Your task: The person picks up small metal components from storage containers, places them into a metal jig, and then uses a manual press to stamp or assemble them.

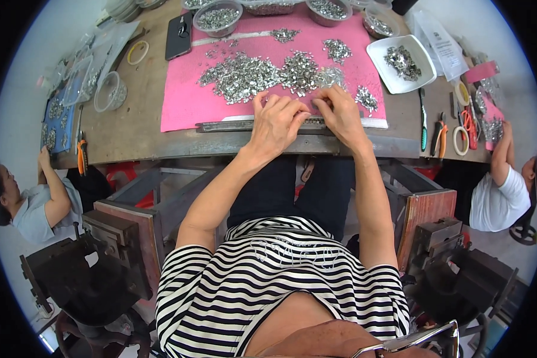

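My left hand (278, 122) is over a long metal rail (227, 126) at the near edge of the pink mat (182, 107). Its thumb and index finger come together in a pinch; whatever they hold is too small to make out. Close beside it, my right hand (342, 116) is also closed, fingertips pinched at the mat just beyond the rail. A dark strip of small parts shows in the rail between both hands. Beyond my fingers lie a large heap of small silvery metal pieces (241, 76), a darker heap (299, 73) and a small pile (367, 98).
Tubs of metal pieces (218, 19) line the far side, near a phone (179, 37). A white dish (423, 80) stands right. Pliers (440, 136), a toothbrush (423, 119) and tape rolls lie right; other pliers (82, 156) lie left. Co-workers sit at both sides.
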Action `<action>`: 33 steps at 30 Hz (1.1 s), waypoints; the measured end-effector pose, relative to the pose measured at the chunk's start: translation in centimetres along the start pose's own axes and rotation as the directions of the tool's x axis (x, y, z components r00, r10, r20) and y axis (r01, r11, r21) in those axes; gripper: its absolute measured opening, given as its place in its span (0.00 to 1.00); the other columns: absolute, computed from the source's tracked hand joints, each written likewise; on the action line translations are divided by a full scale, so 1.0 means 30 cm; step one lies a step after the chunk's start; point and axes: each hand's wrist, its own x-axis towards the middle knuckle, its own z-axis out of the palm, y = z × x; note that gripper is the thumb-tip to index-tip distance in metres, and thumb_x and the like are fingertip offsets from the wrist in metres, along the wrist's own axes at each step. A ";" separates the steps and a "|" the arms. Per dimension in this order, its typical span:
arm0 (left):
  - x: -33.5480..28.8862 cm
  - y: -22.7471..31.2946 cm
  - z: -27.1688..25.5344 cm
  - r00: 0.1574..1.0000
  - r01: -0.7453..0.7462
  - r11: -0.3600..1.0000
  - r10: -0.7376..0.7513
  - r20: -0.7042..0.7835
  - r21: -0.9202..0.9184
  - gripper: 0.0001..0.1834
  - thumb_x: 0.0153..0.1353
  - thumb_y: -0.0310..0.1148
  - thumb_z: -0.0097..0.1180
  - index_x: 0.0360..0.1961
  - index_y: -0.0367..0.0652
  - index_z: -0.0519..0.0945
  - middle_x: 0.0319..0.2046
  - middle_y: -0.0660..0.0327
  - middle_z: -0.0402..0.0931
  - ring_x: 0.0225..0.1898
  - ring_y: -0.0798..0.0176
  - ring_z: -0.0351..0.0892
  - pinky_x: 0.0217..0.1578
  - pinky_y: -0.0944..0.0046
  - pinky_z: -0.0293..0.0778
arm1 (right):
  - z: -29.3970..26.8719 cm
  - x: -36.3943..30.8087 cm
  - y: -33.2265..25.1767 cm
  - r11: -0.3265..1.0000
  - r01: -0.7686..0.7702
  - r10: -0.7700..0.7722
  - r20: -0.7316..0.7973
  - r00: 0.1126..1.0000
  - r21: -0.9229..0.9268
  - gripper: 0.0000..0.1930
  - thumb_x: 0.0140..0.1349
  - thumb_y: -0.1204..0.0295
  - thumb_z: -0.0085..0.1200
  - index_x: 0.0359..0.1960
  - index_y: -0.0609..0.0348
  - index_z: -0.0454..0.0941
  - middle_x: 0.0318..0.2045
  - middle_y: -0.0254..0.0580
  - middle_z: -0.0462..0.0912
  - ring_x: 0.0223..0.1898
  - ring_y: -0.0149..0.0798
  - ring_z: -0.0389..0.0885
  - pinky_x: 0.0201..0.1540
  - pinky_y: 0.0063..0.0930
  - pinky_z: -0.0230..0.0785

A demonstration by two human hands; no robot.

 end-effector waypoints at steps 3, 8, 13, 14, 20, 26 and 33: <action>-0.008 -0.027 -0.036 0.997 0.013 1.000 -0.012 -0.070 0.012 0.04 0.63 0.34 0.63 0.36 0.48 0.84 0.30 0.67 0.79 0.38 0.61 0.76 0.59 0.47 0.58 | -0.042 -0.078 -0.026 0.998 -0.046 0.045 0.009 0.999 0.039 0.05 0.59 0.79 0.63 0.36 0.65 0.80 0.32 0.46 0.80 0.34 0.47 0.80 0.39 0.36 0.72; -0.047 -0.065 -0.059 0.992 0.075 0.997 -0.075 -0.103 -0.004 0.03 0.64 0.33 0.62 0.36 0.47 0.85 0.31 0.67 0.80 0.39 0.62 0.77 0.58 0.48 0.58 | -0.049 -0.129 -0.046 0.996 0.065 -0.065 -0.007 0.998 -0.068 0.05 0.59 0.80 0.63 0.36 0.64 0.81 0.34 0.45 0.82 0.37 0.46 0.80 0.42 0.36 0.72; -0.090 -0.066 -0.059 0.991 0.060 0.998 -0.055 -0.126 0.033 0.04 0.63 0.33 0.63 0.37 0.47 0.85 0.31 0.67 0.80 0.38 0.61 0.77 0.58 0.48 0.58 | -0.044 -0.143 -0.043 0.988 0.121 -0.126 -0.043 0.991 -0.094 0.05 0.59 0.80 0.63 0.37 0.64 0.81 0.35 0.44 0.82 0.39 0.46 0.80 0.44 0.36 0.71; -0.093 -0.067 -0.057 0.990 0.061 0.998 -0.056 -0.126 0.034 0.04 0.63 0.33 0.63 0.37 0.47 0.85 0.31 0.67 0.80 0.38 0.61 0.77 0.58 0.48 0.58 | -0.045 -0.144 -0.041 0.995 0.094 -0.096 -0.044 0.994 -0.044 0.06 0.59 0.80 0.63 0.38 0.63 0.82 0.35 0.44 0.82 0.39 0.46 0.80 0.44 0.36 0.71; -0.094 -0.056 -0.031 0.989 0.076 0.991 -0.061 -0.135 0.107 0.09 0.59 0.37 0.68 0.37 0.47 0.85 0.34 0.65 0.79 0.41 0.60 0.76 0.56 0.50 0.59 | -0.002 -0.140 -0.052 1.000 -0.020 0.019 -0.084 0.996 -0.017 0.07 0.60 0.78 0.62 0.40 0.63 0.83 0.34 0.44 0.82 0.38 0.46 0.78 0.43 0.37 0.69; -0.143 -0.092 -0.155 0.972 0.071 0.996 -0.059 -0.229 0.044 0.16 0.54 0.39 0.72 0.42 0.46 0.84 0.39 0.63 0.81 0.44 0.57 0.76 0.54 0.53 0.62 | 0.007 -0.168 -0.025 0.993 -0.069 0.084 -0.154 0.984 0.097 0.06 0.63 0.76 0.61 0.41 0.63 0.83 0.33 0.44 0.81 0.35 0.44 0.78 0.41 0.34 0.69; -0.311 -0.219 -0.374 0.976 0.199 0.885 -0.143 -0.161 0.422 0.23 0.50 0.38 0.74 0.48 0.46 0.84 0.47 0.61 0.77 0.53 0.54 0.72 0.59 0.52 0.60 | 0.019 -0.179 -0.024 0.969 -0.125 0.188 -0.311 0.932 0.211 0.07 0.65 0.78 0.59 0.43 0.63 0.82 0.32 0.42 0.81 0.34 0.39 0.80 0.38 0.30 0.72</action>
